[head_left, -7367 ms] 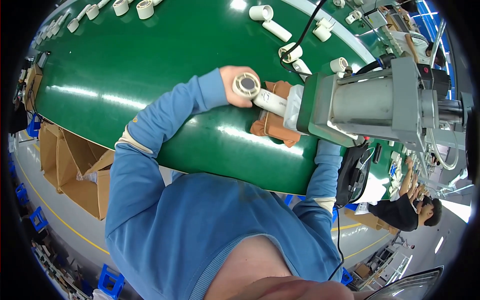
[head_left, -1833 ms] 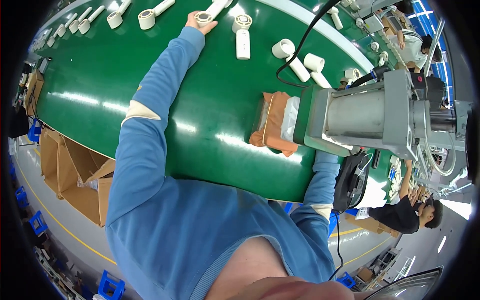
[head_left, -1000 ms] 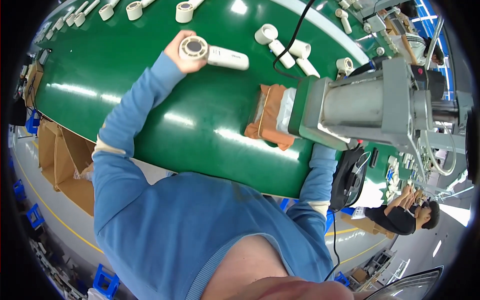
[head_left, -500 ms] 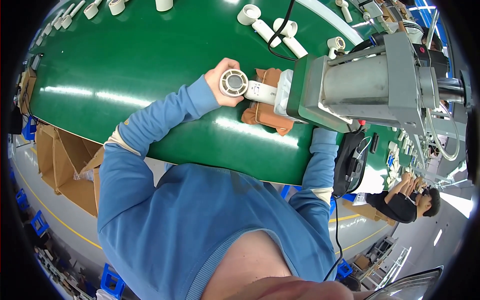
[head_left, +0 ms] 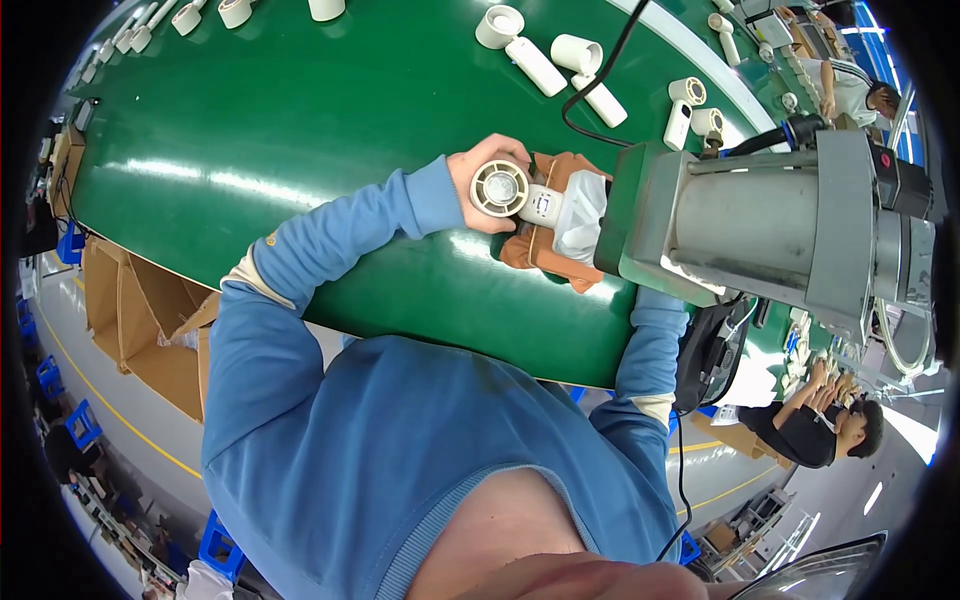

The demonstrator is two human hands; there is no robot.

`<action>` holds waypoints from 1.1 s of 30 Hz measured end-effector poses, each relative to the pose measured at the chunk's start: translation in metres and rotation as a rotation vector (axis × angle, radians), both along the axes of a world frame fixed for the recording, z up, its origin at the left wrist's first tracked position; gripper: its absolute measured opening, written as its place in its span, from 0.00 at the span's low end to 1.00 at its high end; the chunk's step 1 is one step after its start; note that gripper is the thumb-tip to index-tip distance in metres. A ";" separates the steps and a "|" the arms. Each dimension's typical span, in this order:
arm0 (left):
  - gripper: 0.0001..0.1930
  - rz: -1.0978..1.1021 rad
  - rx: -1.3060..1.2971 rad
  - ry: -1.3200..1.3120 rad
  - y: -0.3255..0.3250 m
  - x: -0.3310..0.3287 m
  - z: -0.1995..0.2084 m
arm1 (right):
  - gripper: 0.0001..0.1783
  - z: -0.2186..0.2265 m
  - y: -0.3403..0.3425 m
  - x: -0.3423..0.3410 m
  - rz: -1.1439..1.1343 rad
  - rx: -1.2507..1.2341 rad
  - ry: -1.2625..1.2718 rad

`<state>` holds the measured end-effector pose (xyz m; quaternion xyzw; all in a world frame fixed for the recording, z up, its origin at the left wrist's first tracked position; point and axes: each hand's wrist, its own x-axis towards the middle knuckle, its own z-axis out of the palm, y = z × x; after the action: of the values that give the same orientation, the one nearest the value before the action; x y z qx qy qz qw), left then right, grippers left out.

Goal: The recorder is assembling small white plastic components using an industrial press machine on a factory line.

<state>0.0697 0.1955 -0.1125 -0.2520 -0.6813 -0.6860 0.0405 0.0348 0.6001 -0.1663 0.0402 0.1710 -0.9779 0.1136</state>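
My left hand (head_left: 468, 186) is closed around the round head of a white handheld fan (head_left: 541, 205), its ringed grille turned up toward me. The fan's handle points right and runs in under a white cloth (head_left: 583, 216), between brown-orange wrapped pads (head_left: 567, 268) at the press. Above that spot the grey and green press machine (head_left: 735, 225) hides the far end of the handle. My right forearm in its blue sleeve (head_left: 655, 325) reaches up beside the press, and the machine covers the right hand.
Several white handheld fans (head_left: 535, 66) lie at the back of the green table (head_left: 300, 120), others along its far left. A black cable (head_left: 607, 70) hangs by the press. A black bag (head_left: 705, 350) sits at right, and cardboard boxes (head_left: 150, 330) stand lower left. Co-workers (head_left: 810, 425) sit at right.
My left hand has brought the fan rightward, so less of its handle shows outside the cloth and pads. The whole view has shifted slightly.
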 end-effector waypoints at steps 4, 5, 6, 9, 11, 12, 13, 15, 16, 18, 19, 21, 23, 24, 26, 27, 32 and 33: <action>0.29 -0.131 -0.090 -0.019 -0.021 -0.011 0.015 | 0.41 -0.034 0.028 -0.012 0.014 -0.086 -0.107; 0.28 -0.177 -0.176 -0.032 -0.031 -0.016 0.023 | 0.40 -0.035 0.032 -0.012 0.018 -0.091 -0.123; 0.27 -0.224 -0.264 -0.044 -0.039 -0.022 0.030 | 0.40 -0.038 0.035 -0.012 0.020 -0.096 -0.138; 0.26 0.152 -0.208 0.007 -0.067 -0.060 0.038 | 0.39 -0.046 0.044 -0.006 -0.046 -0.033 -0.097; 0.26 0.575 -0.101 0.021 -0.085 -0.111 0.017 | 0.39 -0.048 0.051 -0.004 -0.124 0.020 -0.064; 0.27 0.773 -0.159 -0.053 -0.094 -0.131 0.015 | 0.39 -0.044 0.049 -0.003 -0.121 0.019 -0.055; 0.30 0.968 -0.214 -0.128 -0.104 -0.151 0.015 | 0.38 -0.037 0.043 -0.003 -0.176 0.056 -0.059; 0.31 1.128 -0.369 -0.199 -0.146 -0.191 -0.015 | 0.37 -0.023 0.028 -0.009 -0.259 0.123 -0.064; 0.32 1.255 -0.528 -0.289 -0.156 -0.205 -0.027 | 0.37 -0.018 0.028 -0.010 -0.313 0.161 -0.068; 0.33 1.338 -0.670 -0.066 -0.141 -0.205 -0.008 | 0.37 -0.027 0.044 -0.004 -0.296 0.167 -0.030; 0.34 1.425 -0.812 0.153 -0.131 -0.197 0.008 | 0.37 -0.035 0.053 -0.003 -0.263 0.176 0.001; 0.35 1.549 -1.085 0.621 -0.111 -0.196 0.036 | 0.36 -0.049 0.066 -0.005 -0.213 0.190 0.059; 0.35 1.416 -1.206 0.329 -0.092 -0.205 0.055 | 0.36 -0.022 0.032 -0.011 -0.241 0.200 -0.027; 0.34 1.246 -1.297 0.031 -0.077 -0.208 0.061 | 0.35 0.006 0.006 -0.006 -0.280 0.219 -0.126; 0.34 0.844 -1.398 -0.534 -0.056 -0.208 0.069 | 0.35 0.040 -0.025 0.003 -0.372 0.258 -0.324; 0.34 0.841 -1.398 -0.527 -0.052 -0.209 0.071 | 0.35 0.041 -0.023 0.001 -0.379 0.257 -0.322; 0.28 0.696 -0.981 -0.447 -0.092 -0.203 0.063 | 0.35 0.040 -0.009 -0.014 -0.142 0.158 -0.114; 0.27 0.661 -0.910 -0.432 -0.111 -0.186 0.055 | 0.35 0.035 -0.006 -0.015 -0.098 0.131 -0.080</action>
<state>-0.1164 0.0846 -0.0572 0.1261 -0.9415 -0.3124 0.0006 0.0198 0.5942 -0.1316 0.0949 0.2277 -0.9666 0.0692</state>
